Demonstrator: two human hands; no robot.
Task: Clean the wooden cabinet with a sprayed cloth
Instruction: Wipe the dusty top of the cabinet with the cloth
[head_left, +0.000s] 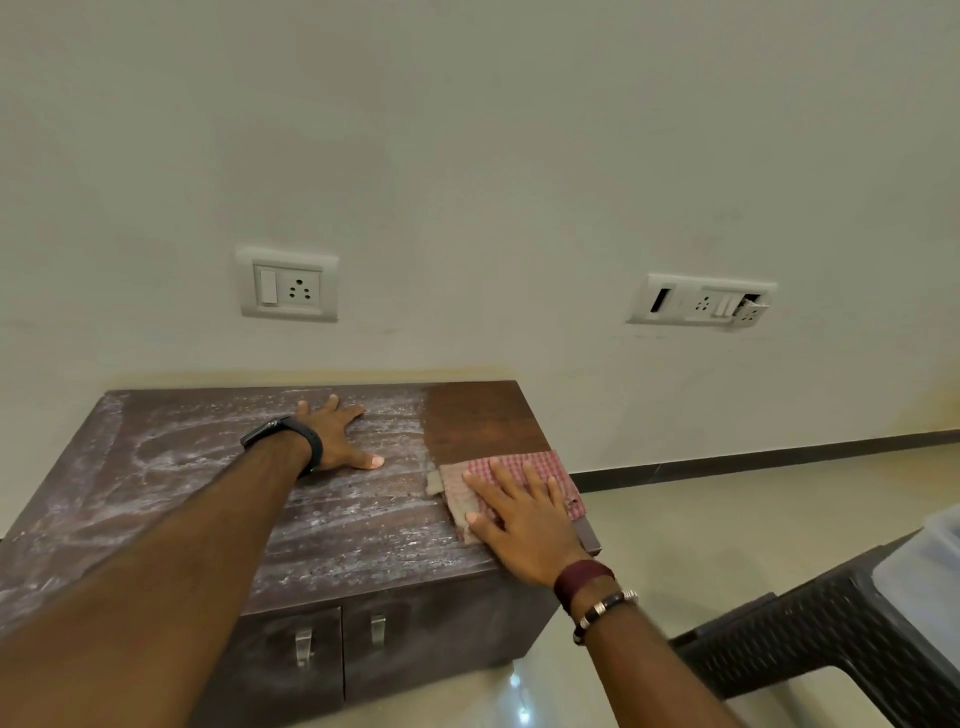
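Left forearm fills the lower left of the frame, cut off at the edge; both hands lie flat on the cabinet (332, 525).

Left hand (332, 436), fingers spread, presses the dusty top near the middle; a black watch (283, 434) is on its wrist. Right hand (519, 514), fingers spread, presses flat on the checked cloth (558, 467), which hangs slightly over the cabinet's right edge. Behind the cloth a strip of top shows clean brown; everything left of it is streaked white. Cabinet's left end is cut off by the frame. Lower right, a dark chair (831, 639) is only partly visible; bare floor (727, 509) lies between it and the cabinet. Two sockets (288, 285) sit on the wall. No writing is legible.
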